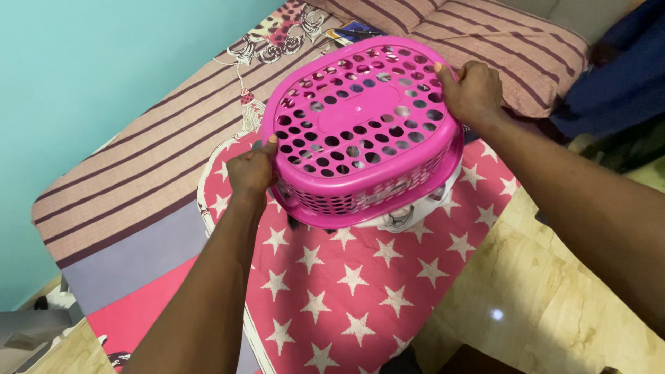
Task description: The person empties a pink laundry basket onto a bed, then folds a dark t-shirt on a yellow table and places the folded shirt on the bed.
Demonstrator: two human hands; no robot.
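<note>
Turquoise wall (83,69) beside a striped bed (138,159); glossy beige tile floor (526,305).

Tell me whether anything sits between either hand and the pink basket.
Nothing visible does. The left hand grips the near-left side of the upturned pink basket and the right hand grips its far-right side, both in direct contact. White cloth shows under the basket's rim, above the star-patterned bedspread.

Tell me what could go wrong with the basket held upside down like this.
1. White cloth shows below the rim of the pink basket; it may catch there as the basket lifts.
2. The left hand and right hand grip only the edges, so the tilted basket could slip.
3. It hangs near the bed's edge, so contents might reach the floor.
</note>
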